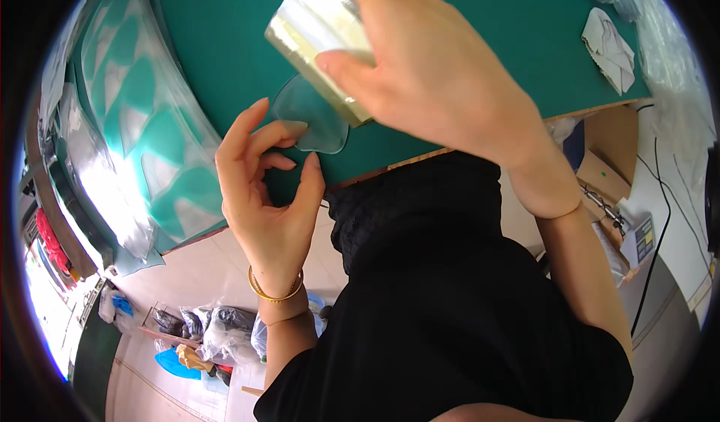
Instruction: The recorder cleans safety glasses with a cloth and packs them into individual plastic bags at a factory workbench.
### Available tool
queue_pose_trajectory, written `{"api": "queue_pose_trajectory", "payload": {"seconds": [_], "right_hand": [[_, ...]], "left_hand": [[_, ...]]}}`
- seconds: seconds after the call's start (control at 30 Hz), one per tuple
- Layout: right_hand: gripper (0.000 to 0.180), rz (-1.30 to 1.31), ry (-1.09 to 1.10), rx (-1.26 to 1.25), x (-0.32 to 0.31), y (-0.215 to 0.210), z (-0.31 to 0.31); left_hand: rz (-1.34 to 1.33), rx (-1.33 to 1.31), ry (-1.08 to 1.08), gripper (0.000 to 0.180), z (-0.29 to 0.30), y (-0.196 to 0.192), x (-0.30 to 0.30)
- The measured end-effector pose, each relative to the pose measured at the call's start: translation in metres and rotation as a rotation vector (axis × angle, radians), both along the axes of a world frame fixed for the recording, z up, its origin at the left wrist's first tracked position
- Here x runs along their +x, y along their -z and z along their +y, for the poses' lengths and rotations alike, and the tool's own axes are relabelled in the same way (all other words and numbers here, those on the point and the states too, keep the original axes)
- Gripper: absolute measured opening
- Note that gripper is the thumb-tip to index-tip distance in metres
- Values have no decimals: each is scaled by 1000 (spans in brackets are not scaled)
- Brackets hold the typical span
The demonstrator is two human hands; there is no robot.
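Gripped in my right hand (442, 77) is a wide, shiny, yellowish-clear block or roll (319, 21), perhaps clear tape, its far side hidden by the hand. My right thumb presses along its near face. Under its lower edge, a thin clear piece with rounded edges (322, 126) lies on the green table top (225, 32), partly covered. My left hand (266, 174) is at the piece's near left side, its fingers curved and the thumb apart from them. The left index fingertip reaches the edge of the clear piece; whether it presses on it I cannot tell.
A large clear plastic sheet with rounded shapes (135, 107) covers the table's left side. At the right lie a crumpled white cloth (607, 51) and clear plastic (671, 54). The wooden table edge (405, 163) runs close to my body. Bagged items (225, 332) sit on the floor.
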State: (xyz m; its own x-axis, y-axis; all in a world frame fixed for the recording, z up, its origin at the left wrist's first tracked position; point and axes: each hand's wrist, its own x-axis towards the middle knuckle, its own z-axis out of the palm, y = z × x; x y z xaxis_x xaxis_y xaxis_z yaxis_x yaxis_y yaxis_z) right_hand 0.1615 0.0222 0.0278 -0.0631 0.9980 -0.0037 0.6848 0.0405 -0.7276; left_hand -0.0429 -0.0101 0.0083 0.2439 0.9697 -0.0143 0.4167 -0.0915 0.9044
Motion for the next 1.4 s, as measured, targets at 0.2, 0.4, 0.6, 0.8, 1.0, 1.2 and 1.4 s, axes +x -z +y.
{"api": "queue_pose_trajectory", "payload": {"seconds": [0.2,0.4,0.6,0.8,1.0,1.2,1.4], "right_hand": [[34,23,-9,-19,7,0,7],[36,24,-17,29,-2,-1,2],[32,9,-81,92,-33,8,-9],[45,105,-73,-22,-8,10,1],[50,293,194,271,114,-8,4],[25,-312,424,189,149,-51,-27],[39,-613,443,260,260,-50,-25]], "left_hand": [[-7,7,-22,56,-2,4,0],[1,40,-53,51,-7,3,-2],[29,69,-103,45,-13,4,0],[-42,43,-103,36,-20,-7,-5],[215,155,106,27,18,-40,-6],[545,461,480,40,63,-31,42],[576,428,633,28,77,-37,55]]}}
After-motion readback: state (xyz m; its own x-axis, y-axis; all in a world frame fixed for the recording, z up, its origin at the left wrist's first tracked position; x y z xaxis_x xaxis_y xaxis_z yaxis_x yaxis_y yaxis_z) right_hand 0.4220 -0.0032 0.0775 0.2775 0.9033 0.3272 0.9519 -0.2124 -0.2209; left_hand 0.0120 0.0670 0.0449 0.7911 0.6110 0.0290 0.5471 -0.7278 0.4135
